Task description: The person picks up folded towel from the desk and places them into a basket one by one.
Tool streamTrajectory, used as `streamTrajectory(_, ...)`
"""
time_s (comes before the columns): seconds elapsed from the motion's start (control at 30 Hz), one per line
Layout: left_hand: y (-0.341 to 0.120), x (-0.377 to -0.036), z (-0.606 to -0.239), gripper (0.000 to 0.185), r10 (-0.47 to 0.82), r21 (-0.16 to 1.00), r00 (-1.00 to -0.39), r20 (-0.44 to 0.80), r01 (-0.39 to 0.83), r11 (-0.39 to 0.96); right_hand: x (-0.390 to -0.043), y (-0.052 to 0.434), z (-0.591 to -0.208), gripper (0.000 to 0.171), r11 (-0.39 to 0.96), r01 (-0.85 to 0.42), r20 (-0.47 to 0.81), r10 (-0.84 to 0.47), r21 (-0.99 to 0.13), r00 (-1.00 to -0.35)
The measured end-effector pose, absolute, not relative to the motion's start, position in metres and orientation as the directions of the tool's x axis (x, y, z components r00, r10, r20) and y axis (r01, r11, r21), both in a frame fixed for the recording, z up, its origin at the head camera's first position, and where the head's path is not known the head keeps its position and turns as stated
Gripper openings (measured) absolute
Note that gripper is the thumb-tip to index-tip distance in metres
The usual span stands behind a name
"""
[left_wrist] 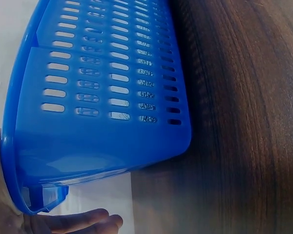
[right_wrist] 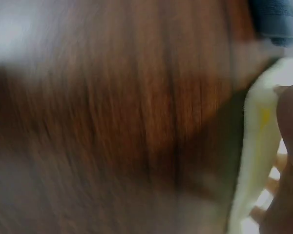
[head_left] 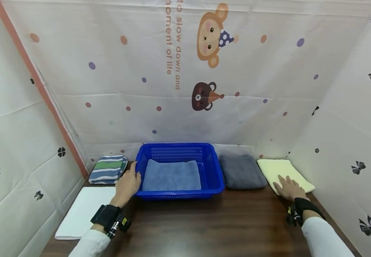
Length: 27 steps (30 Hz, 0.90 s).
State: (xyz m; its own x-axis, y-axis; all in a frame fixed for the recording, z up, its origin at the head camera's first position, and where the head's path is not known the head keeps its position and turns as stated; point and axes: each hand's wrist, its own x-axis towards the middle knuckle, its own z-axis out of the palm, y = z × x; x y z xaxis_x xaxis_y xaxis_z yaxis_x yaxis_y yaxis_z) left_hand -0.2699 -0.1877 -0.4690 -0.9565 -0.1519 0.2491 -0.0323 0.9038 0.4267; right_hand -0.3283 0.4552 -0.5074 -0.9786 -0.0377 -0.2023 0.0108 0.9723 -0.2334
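Hands — left (head_left: 128,185) grips basket (head_left: 219,182) corner | right (head_left: 288,188) flat on yellow towel (head_left: 277,167), long axis front-to-back

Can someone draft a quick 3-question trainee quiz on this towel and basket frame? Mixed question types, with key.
1. True or false: the blue basket holds a folded blue towel.
2. Multiple choice: the right hand rests on which towel? A) grey towel B) pale yellow towel C) striped towel
3. Short answer: what does the left hand touch?

Key
1. True.
2. B; the fingers lie flat on its near edge.
3. The basket's near left corner, rim against the palm in the left wrist view.
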Motion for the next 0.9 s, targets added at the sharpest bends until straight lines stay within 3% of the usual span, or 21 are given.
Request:
streamTrajectory(0.27, -0.177, -0.275, -0.466, 0.052, -0.128, 0.434, -0.963, 0.239, -0.012, 0.901, -0.288, 0.461, -0.507, 0.088, 0.956, 0.195, -0.261, 0.135, -0.217, -0.956)
streamTrajectory(0.43, -0.177, -0.274, -0.466, 0.052, -0.148, 0.439, -0.967, 0.207, -0.043, 0.897, -0.246, 0.447, -0.516, 0.093, 0.958, 0.227, -0.268, 0.175, -0.174, -0.947)
streamTrajectory(0.67, -0.184, -0.272, -0.467, 0.052, -0.186, 0.437, -0.969, 0.165, -0.098, 0.894, -0.176, 0.388, -0.516, 0.101, 0.975, 0.201, -0.254, 0.171, -0.097, -0.952)
streamTrajectory(0.9, -0.184, -0.272, -0.468, 0.053, -0.193, 0.453, -0.966, 0.170, -0.097, 0.886, -0.137, 0.314, -0.531, 0.114, 0.987, 0.156, -0.206, 0.145, -0.040, -0.968)
